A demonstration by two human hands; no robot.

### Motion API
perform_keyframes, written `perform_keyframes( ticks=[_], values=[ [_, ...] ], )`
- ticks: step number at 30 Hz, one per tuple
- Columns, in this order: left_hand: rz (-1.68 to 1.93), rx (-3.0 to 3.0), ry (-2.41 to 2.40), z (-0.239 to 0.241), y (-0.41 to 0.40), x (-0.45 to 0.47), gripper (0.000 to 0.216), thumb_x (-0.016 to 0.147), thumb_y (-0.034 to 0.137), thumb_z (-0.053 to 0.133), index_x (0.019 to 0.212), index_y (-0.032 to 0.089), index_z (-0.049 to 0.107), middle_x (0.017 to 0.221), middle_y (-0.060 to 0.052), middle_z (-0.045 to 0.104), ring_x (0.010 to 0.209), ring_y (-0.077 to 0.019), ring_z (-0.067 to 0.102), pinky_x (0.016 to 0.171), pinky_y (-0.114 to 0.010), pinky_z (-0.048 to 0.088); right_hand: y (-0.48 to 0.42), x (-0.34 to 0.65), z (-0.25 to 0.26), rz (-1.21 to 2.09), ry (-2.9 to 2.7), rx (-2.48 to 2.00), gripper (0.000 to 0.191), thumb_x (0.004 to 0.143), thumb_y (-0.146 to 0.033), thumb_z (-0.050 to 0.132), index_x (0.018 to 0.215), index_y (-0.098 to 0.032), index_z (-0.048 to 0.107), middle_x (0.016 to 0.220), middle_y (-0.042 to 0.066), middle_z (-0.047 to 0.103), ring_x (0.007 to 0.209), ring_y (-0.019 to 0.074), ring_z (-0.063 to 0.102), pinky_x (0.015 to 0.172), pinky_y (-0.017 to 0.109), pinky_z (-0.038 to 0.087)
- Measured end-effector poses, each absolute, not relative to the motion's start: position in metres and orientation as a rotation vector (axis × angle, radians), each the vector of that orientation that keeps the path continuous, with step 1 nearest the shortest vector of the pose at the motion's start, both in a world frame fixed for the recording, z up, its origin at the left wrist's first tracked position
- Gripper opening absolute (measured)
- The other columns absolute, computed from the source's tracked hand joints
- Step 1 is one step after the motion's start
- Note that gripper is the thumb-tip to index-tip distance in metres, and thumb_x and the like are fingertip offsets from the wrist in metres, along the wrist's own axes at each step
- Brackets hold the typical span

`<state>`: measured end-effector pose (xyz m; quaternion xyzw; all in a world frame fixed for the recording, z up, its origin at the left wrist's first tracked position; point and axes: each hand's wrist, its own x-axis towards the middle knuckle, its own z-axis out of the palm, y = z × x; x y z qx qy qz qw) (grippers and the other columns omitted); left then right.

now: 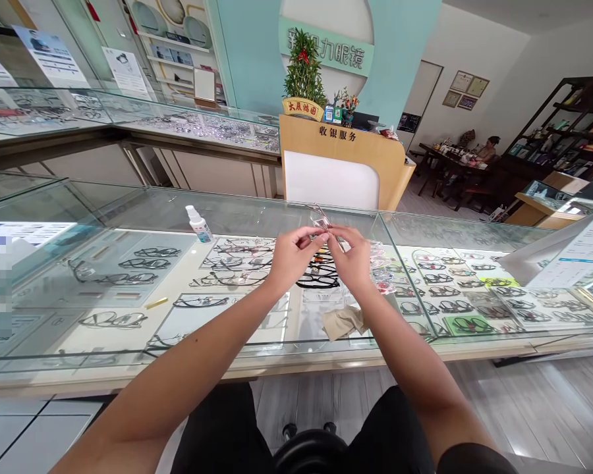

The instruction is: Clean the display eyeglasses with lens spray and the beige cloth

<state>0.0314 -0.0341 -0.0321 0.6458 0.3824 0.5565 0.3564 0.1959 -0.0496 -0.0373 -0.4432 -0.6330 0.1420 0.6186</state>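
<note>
Both of my hands meet above the glass counter, closed on one pair of eyeglasses [319,214] with thin frames. My left hand [295,253] pinches them from the left, thumb and fingertips together. From the other side my right hand [350,255] grips them the same way. Part of the glasses is hidden behind my fingers. A crumpled beige cloth [344,322] lies on the glass below my right wrist. To the left of my hands stands a small white spray bottle [198,224] with a blue label.
Rows of eyeglass frames [318,281] lie inside the glass display counter [178,197]. A wooden cashier desk [343,135] with a plant [304,72] stands beyond. A paper sign stand [568,253] is at right. A person [488,150] sits far back right.
</note>
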Motion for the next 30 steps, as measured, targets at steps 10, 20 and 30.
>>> perform_keyframes(
  ticks=[10, 20, 30],
  values=[
    [1.437, 1.61, 1.038, -0.034, -0.019, 0.025, 0.036, 0.085, 0.056, 0.083, 0.094, 0.021, 0.085, 0.06, 0.007, 0.031, 0.058, -0.0128, 0.028, 0.058, -0.03, 0.023, -0.054, 0.189, -0.038, 0.204, -1.66, -0.998, 0.027, 0.103, -0.033, 0.063, 0.119, -0.029, 0.084, 0.134, 0.01, 0.084, 0.13, 0.0278, 0.074, 0.119, 0.046, 0.054],
    [1.335, 2.003, 1.313, -0.006, 0.01, -0.008, 0.031, 0.091, 0.052, 0.073, 0.093, 0.022, 0.081, 0.061, 0.006, 0.031, 0.057, -0.0146, 0.03, 0.063, -0.032, 0.025, -0.038, 0.217, -0.038, 0.605, -1.305, -1.189, 0.056, 0.093, -0.047, 0.059, 0.06, -0.029, 0.017, 0.063, -0.005, 0.013, 0.062, 0.0121, 0.016, 0.06, 0.032, 0.029],
    [-0.243, 2.813, 1.893, 0.05, 0.089, -0.053, 0.024, 0.094, 0.016, 0.062, 0.101, 0.014, 0.085, 0.116, -0.023, 0.082, 0.123, -0.0388, 0.072, 0.101, -0.042, 0.045, -0.035, 0.219, -0.038, 0.684, -1.286, -1.151, 0.056, 0.091, -0.043, 0.061, 0.059, -0.029, 0.016, 0.063, -0.006, 0.012, 0.066, 0.0132, 0.012, 0.064, 0.033, 0.038]
  ],
)
